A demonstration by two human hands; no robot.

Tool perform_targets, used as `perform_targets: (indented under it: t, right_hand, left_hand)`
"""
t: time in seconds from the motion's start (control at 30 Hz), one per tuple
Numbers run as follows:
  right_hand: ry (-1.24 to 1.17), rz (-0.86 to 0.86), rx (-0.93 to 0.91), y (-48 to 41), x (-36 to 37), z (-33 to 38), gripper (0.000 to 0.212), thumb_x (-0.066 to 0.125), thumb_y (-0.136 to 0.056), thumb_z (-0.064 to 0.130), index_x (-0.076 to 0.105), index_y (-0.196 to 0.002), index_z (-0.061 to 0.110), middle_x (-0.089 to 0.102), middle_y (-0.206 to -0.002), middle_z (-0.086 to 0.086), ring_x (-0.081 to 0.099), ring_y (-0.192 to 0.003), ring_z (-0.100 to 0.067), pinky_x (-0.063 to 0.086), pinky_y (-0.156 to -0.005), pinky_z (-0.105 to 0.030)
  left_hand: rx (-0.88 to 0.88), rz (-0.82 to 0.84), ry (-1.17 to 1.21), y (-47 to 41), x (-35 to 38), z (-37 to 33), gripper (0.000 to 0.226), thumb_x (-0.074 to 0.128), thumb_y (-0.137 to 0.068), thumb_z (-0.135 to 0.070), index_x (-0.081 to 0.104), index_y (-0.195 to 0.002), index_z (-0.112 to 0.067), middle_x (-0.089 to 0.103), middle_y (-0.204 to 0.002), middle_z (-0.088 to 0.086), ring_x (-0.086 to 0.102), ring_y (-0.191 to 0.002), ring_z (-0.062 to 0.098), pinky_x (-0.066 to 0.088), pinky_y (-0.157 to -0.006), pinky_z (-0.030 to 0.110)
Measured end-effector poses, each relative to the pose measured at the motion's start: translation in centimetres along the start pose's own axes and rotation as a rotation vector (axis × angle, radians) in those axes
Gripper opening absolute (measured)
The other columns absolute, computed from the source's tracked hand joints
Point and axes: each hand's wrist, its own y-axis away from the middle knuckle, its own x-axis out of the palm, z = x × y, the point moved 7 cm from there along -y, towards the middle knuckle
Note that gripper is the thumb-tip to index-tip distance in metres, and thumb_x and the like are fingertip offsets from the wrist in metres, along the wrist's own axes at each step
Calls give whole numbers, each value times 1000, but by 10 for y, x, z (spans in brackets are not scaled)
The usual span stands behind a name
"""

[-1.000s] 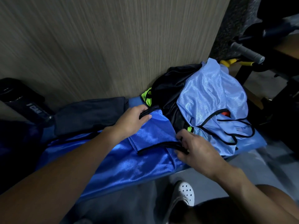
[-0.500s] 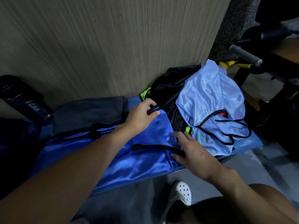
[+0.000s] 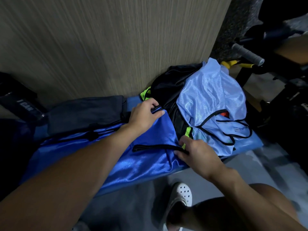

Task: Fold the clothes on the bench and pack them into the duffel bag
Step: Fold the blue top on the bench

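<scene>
Dim scene; sheen on satin fabric; corners dark; wide-angle bending at edges; slight blur.

Dim light falls on a wood-grain wall (image 3: pixel 108 47), grey floor (image 3: pixel 266 164) and black exercise frame (image 3: pixel 245 77)

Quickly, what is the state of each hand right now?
Left hand: grips the far black-trimmed corner of the blue vest.
Right hand: pinches the same vest's black trim, nearer the person.
</scene>
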Motion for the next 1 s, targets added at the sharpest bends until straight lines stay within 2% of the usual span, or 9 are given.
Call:
perform_targets:
  t: [0.1, 0.27, 0.4, 0.47, 0.6, 0.77, 0.83, 0.9, 1.0]
  right_hand:
    - [60, -81, -21, -2, -9, 3, 35, 56, -86, 62, 47, -92, 28, 54, -77, 8, 59, -78, -21, 32, -54, -31]
    - [93, -162, -124, -9, -12, 35, 30, 58, -88, 53, 58, -87, 23, 62, -82, 5, 63, -82, -23, 38, -58, -33]
    - [146, -180, -233, -25, -10, 86, 27, 52, -92, 49, 60, -93, 23, 66, -91, 3, 66, -87, -27, 46, -63, -35]
    - [127, -165, -323, -39, -3, 126, 23, 52, -94, 42, 59, -104, 23, 66, -99, 1, 65, -90, -30, 49, -67, -39]
    - [-65, 31, -532, -77, 38, 219, 22, 59, -93, 26, 58, -113, 16, 57, -101, 0, 57, -97, -23, 49, -84, -42]
    - [-45, 234, -620, -116, 99, 312, 27, 59, -94, 25, 56, -119, 15, 55, -111, 3, 52, -108, -19, 42, -92, -30]
    - [1, 269, -641, -123, 116, 341, 30, 59, -94, 26, 56, -122, 16, 57, -117, 0, 49, -113, -21, 41, -97, -36]
    - [74, 288, -645, -130, 130, 363, 36, 59, -94, 29, 53, -129, 19, 58, -122, 0, 45, -119, -21, 38, -102, -40]
    - [110, 377, -610, -142, 152, 378, 43, 61, -94, 31, 49, -135, 24, 55, -122, -6, 43, -121, -22, 39, -101, -37]
  left_hand:
    - [37, -68, -16, 9, -11, -8, 34, 73, -86, -43, 66, -110, -20, 65, -99, -5, 61, -95, 15, 52, -89, 39]
    - [-20, -194, 124, 49, -60, 7, 10, 69, -91, -24, 69, -87, -15, 65, -75, -8, 58, -68, 3, 51, -71, 27]
    - [-151, -329, 165, 114, -117, 54, 20, 63, -96, -20, 64, -79, -9, 64, -68, 5, 58, -64, 19, 47, -67, 36]
    - [-233, -411, 109, 154, -147, 86, 26, 62, -97, -23, 60, -75, -11, 57, -62, 1, 49, -57, 13, 43, -65, 38]
    - [-485, -536, 1, 244, -192, 140, 28, 61, -96, -21, 52, -70, -18, 52, -58, -7, 52, -60, 17, 38, -63, 32]
    - [-675, -638, 179, 321, -202, 180, 15, 67, -92, -23, 55, -87, -14, 56, -60, -4, 56, -56, 7, 39, -53, 17]
    - [-754, -664, 255, 334, -202, 193, 20, 68, -92, -27, 52, -94, -14, 53, -63, -3, 55, -56, 6, 40, -52, 16]
    - [-807, -665, 263, 342, -202, 202, 22, 68, -92, -31, 52, -89, -15, 55, -68, -2, 54, -61, 7, 38, -52, 16]
    - [-916, -690, 337, 355, -190, 214, 33, 72, -88, -37, 50, -83, -13, 55, -73, -1, 54, -66, 13, 40, -57, 21]
